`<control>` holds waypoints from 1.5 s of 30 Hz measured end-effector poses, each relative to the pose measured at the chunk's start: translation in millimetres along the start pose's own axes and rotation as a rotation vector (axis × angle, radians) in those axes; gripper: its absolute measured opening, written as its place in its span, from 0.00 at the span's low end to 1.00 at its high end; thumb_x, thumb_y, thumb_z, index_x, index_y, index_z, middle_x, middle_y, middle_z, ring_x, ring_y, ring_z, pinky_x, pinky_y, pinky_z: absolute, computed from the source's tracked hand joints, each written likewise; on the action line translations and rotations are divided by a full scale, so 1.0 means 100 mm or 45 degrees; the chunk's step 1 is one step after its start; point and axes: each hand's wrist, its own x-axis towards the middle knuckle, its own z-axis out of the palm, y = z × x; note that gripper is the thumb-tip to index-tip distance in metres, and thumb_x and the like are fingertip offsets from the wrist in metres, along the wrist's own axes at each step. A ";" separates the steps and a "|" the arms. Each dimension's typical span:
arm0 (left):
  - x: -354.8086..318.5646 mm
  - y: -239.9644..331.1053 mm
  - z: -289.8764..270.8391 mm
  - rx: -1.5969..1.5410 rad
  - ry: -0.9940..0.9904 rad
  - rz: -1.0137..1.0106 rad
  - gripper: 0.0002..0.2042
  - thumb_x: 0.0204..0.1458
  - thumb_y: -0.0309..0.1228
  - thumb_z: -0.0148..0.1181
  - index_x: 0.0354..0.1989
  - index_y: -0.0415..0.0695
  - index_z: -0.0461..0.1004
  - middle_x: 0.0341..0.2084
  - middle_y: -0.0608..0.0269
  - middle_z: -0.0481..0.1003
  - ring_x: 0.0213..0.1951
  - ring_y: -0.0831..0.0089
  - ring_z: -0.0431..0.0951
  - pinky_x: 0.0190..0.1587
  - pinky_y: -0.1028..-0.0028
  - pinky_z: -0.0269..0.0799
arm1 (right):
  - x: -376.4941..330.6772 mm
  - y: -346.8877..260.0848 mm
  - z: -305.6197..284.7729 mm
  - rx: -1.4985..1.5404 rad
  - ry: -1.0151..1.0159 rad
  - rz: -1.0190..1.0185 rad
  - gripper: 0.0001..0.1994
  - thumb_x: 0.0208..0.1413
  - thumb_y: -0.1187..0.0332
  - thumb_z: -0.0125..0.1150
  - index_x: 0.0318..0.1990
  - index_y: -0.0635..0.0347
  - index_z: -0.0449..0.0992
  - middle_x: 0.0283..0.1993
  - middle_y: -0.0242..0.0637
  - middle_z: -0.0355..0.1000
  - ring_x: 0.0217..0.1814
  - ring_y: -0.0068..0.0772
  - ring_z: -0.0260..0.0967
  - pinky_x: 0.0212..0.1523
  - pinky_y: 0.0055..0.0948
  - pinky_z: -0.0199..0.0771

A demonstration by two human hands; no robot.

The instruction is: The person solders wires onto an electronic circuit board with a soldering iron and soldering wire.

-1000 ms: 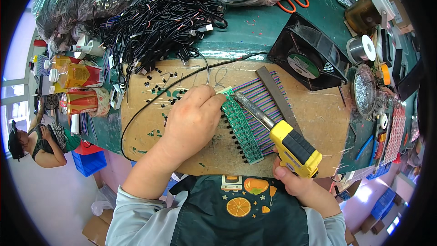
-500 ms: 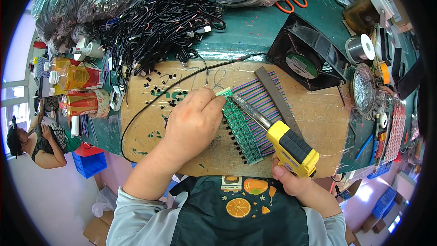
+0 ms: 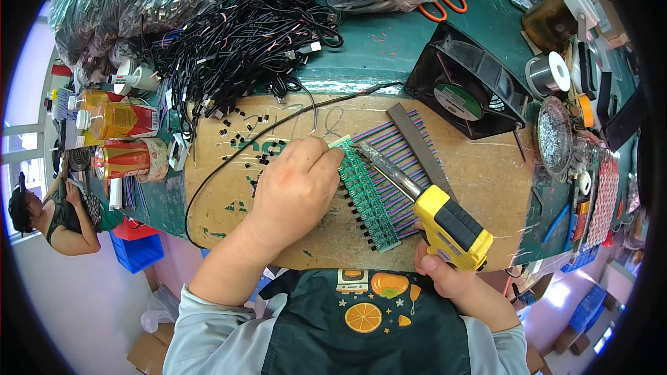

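Observation:
My left hand is closed in a pinch at the upper end of a green circuit board strip; what its fingertips hold is hidden. My right hand grips a yellow and black soldering gun, whose tip points up-left and meets or hovers just over the board's upper end near my left fingers. Small black parts line the board's left edge. Multicoloured ribbon wires run from its right side, with a flat grey bar lying across them.
A brown work board lies on the green table. Loose black parts are scattered left of my hand. Behind are a heap of black cables, a black fan and orange scissors. Solder wire stands right. Another person is far left.
The soldering gun and my right hand have shifted slightly right, and the tip has moved a little along the board's upper end. My left hand stays nearly in place.

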 end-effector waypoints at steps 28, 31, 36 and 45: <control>0.00 0.00 0.01 0.027 0.020 -0.007 0.10 0.42 0.20 0.64 0.36 0.41 0.80 0.31 0.60 0.75 0.33 0.61 0.78 0.36 0.66 0.76 | 0.02 0.06 0.01 0.001 0.013 -0.058 0.32 0.56 0.64 0.67 0.65 0.68 0.61 0.26 0.35 0.66 0.25 0.26 0.63 0.28 0.26 0.65; 0.00 0.00 0.02 0.023 0.025 -0.010 0.10 0.42 0.20 0.64 0.36 0.41 0.80 0.30 0.60 0.75 0.33 0.61 0.78 0.36 0.66 0.76 | 0.03 0.08 0.01 0.028 0.004 -0.080 0.33 0.56 0.64 0.67 0.65 0.67 0.60 0.25 0.34 0.65 0.24 0.26 0.62 0.27 0.26 0.65; 0.00 0.01 0.01 0.027 0.007 -0.022 0.10 0.42 0.20 0.64 0.35 0.41 0.80 0.30 0.61 0.75 0.33 0.61 0.78 0.35 0.66 0.76 | 0.02 0.11 0.00 0.050 0.020 -0.111 0.33 0.56 0.63 0.66 0.66 0.66 0.59 0.25 0.34 0.64 0.24 0.26 0.62 0.26 0.26 0.65; 0.03 0.00 -0.14 -0.036 -0.049 -0.085 0.08 0.46 0.23 0.66 0.36 0.42 0.79 0.32 0.59 0.75 0.34 0.61 0.78 0.36 0.66 0.76 | 0.02 0.13 -0.01 0.097 0.038 -0.114 0.32 0.55 0.63 0.67 0.64 0.64 0.60 0.24 0.34 0.63 0.23 0.26 0.62 0.26 0.27 0.66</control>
